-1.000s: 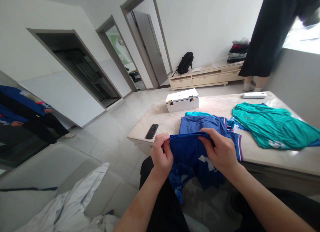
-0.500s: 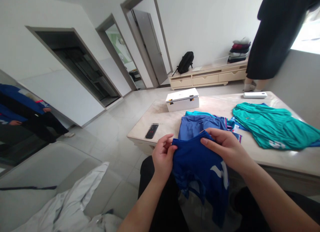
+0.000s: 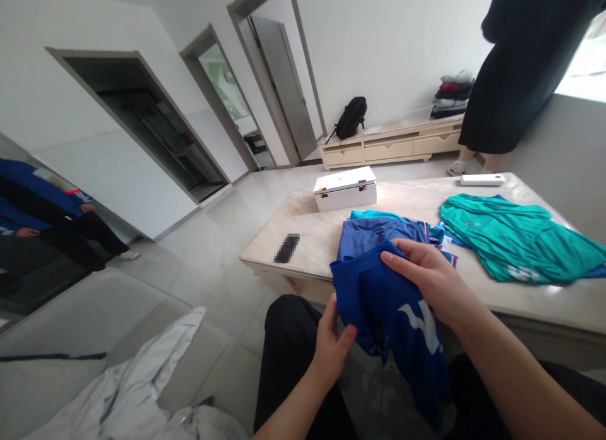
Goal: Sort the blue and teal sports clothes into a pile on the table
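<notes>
Blue shorts with a white mark hang in front of me, over my lap and the near table edge. My right hand pinches their top band, thumb in front and fingers partly behind the cloth. Lower on the left side, my left hand has its thumb by the front of the cloth and its fingers at the side edge, some of them hidden. Just beyond the shorts lies a pile of folded blue clothes on the table. To its right a green jersey with a white number lies spread out.
The pale table also bears a pixelated dark object, a white box and a white case. Light clothing lies on the grey sofa. A person in black stands far right; another sits at left.
My left hand has left the top band and moved down the left side of the shorts. My right hand stays at the band. The person in black has shifted slightly left.
</notes>
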The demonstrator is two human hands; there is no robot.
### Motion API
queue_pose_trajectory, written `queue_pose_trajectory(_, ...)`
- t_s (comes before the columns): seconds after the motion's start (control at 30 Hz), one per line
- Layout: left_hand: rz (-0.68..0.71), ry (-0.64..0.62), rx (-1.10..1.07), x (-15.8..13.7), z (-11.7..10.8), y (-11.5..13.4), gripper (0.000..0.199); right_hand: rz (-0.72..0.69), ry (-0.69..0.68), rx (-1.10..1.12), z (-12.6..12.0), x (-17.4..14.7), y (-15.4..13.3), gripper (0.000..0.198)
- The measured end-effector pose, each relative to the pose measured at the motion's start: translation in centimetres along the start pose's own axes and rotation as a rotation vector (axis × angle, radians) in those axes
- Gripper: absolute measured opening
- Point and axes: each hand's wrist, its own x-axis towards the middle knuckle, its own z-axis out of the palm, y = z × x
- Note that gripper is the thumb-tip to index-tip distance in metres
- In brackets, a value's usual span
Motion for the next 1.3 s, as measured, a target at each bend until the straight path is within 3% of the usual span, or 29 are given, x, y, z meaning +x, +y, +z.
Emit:
queue_pose_trajectory(0.17, -0.058, 0.017, 0.075, -0.1, 0.0, -1.0, 0.034, 0.0, 0.016, -0.042, -0.3, -0.2, -0.2, 0.03)
queue_pose_trajectory(0.33, -0.066, 0.15, 0.082, 0.9, -0.6, -0.5, 0.032, -0.016, 0.021, -0.048, -1.1, 0.0, -0.5, 0.032)
queue_pose_trajectory(0.47, 0.041, 0.24, 0.277, 0.8, -1.6, -0.3, 0.031, -0.07, 0.036, -0.061, -2.0, 0.3, -0.5, 0.032)
queue_pose_trajectory(0.57, 0.141, 0.236, 0.432, 0.7, -2.6, -0.1, 0.029, -0.129, 0.069, -0.085, -2.7, 0.5, -0.6, 0.033)
queue_pose_trajectory(0.67, 0.187, 0.182, 0.519, 0.8, -3.3, 0.2, 0.031, -0.157, 0.095, -0.125, -3.2, 0.6, -0.6, 0.033)
queue_pose_trajectory(0.77, 0.142, 0.099, 0.511, 1.1, -3.5, 0.6, 0.03, -0.162, 0.112, -0.15, -3.6, 0.7, -0.7, 0.034)
queue_pose_trajectory(1.1, -0.084, -0.044, 0.141, 1.2, -3.4, 0.5, 0.047, -0.157, 0.139, -0.151, -4.6, 1.8, -0.4, 0.036)
queue_pose_trajectory(1.2, -0.16, -0.157, 0.071, 0.3, -3.3, 1.9, 0.051, -0.086, 0.127, -0.126, -5.0, 0.7, -1.4, 0.039)
queue_pose_trajectory(1.3, -0.201, -0.353, 0.129, -1.0, -4.6, 4.6, 0.053, 0.046, 0.11, -0.115, -5.0, -2.8, -3.0, 0.037)
